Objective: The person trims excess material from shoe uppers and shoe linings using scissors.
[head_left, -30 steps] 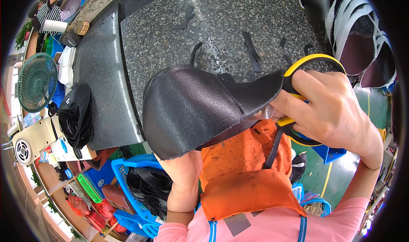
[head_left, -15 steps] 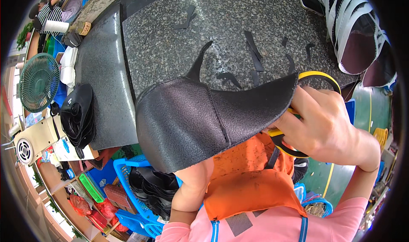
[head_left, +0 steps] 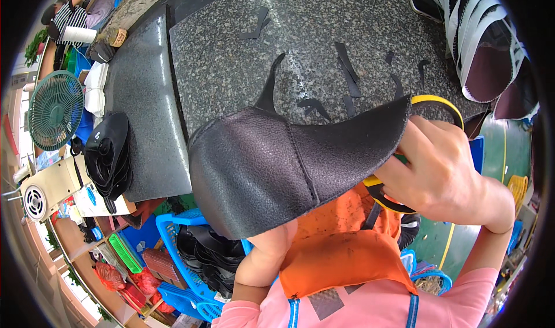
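A black leather shoe upper (head_left: 248, 163) with a stitched seam and a thin upright strap hangs above the stone worktop. My left hand (head_left: 281, 236) reaches in behind it from below and holds it up; the leather hides its fingers. At the upper's pointed right end is my right hand (head_left: 430, 169), closed around scissors (head_left: 442, 101) with yellow and black handles. Its fingers lie close to the leather edge. The upper covers the scissor blades, so whether they touch it cannot be seen.
Black offcuts (head_left: 347, 68) lie on the speckled worktop (head_left: 225, 68). White-edged shoe parts (head_left: 491, 62) stand in a row at the far right. Left are stacked black uppers (head_left: 108, 154), a green fan (head_left: 56, 109) and a beige machine (head_left: 55, 186). A blue basket (head_left: 167, 230) holds black pieces below.
The upper has moved slightly right and down in the picture, while the whole view has shifted a little. Both hands keep their holds.
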Available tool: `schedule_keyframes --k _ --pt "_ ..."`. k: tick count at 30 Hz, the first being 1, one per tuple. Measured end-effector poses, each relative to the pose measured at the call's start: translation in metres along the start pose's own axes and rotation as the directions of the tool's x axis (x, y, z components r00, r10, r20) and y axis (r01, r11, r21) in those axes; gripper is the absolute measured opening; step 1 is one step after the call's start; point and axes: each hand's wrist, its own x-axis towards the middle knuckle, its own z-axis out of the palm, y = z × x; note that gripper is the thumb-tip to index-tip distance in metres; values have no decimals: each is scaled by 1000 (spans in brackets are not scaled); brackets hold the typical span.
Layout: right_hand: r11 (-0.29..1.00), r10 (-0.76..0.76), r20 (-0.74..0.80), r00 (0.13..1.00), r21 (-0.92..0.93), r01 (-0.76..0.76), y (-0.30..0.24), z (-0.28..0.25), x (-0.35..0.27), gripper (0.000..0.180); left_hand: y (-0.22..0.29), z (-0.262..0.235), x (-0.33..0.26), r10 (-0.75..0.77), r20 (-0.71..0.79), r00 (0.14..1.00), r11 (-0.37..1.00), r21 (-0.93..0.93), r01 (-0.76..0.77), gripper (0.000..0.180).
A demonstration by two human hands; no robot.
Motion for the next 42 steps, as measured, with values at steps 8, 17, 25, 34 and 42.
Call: schedule_keyframes --k 8,17,25,34,42 --pt "1000 -7 -30 1000 5 7 2 -1 5 35 3 -4 1 44 62 997 998 35 -47 37" --pt "999 -23 -19 1000 26 23 0 0 2 33 5 -2 2 49 11 999 999 23 -49 36" --pt "998 -23 -17 1000 -51 22 0 4 -6 37 10 13 1 -119 -84 989 993 -29 117 37" --pt "1000 3 2 1000 -28 -2 0 -3 -3 41 5 -1 0 -49 -49 998 997 64 52 37" --pt "990 22 114 993 136 -38 6 -13 3 38 10 -1 -2 -32 49 998 996 -84 36 37"
